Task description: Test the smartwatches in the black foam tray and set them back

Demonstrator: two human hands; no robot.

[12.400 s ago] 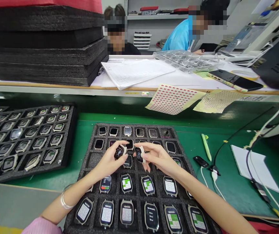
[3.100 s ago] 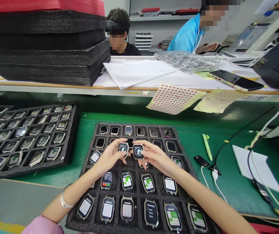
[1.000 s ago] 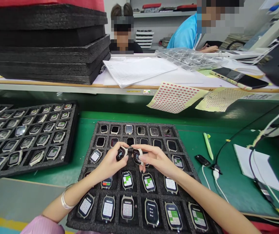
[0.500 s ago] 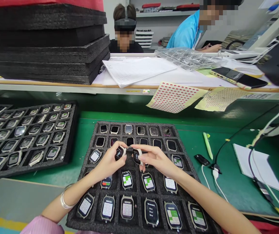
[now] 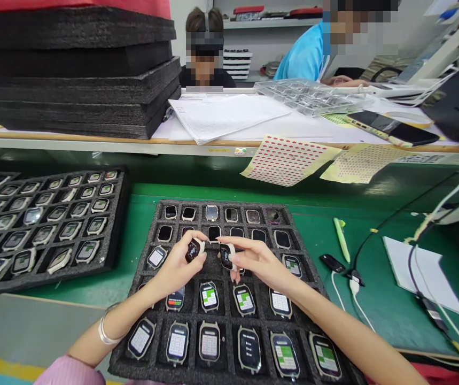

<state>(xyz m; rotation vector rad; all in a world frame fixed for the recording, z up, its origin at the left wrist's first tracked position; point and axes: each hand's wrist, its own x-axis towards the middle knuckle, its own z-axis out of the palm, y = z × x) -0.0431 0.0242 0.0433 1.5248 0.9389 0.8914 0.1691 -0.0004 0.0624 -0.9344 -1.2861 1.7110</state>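
My left hand (image 5: 177,264) pinches a small smartwatch body (image 5: 193,249) with a dark screen, tilted on edge. My right hand (image 5: 255,261) pinches a second watch body (image 5: 226,256), also tilted, close beside the first. Both are held just above the middle of a black foam tray (image 5: 149,278) whose pockets hold several watch bodies; those in the near rows show lit green and white screens (image 5: 209,295), those in the far rows are dark (image 5: 211,213).
A second foam tray of watches (image 5: 45,224) lies to the left. On the green mat at right are a green pen (image 5: 339,240), a black USB connector (image 5: 331,263), cables and white paper (image 5: 421,272). Stacked foam sheets (image 5: 72,80) and two seated people are beyond the shelf.
Over the last second both hands stayed above the tray's middle; the left hand turned its watch slightly and shifted a little left. Earlier the watches were held face-up.
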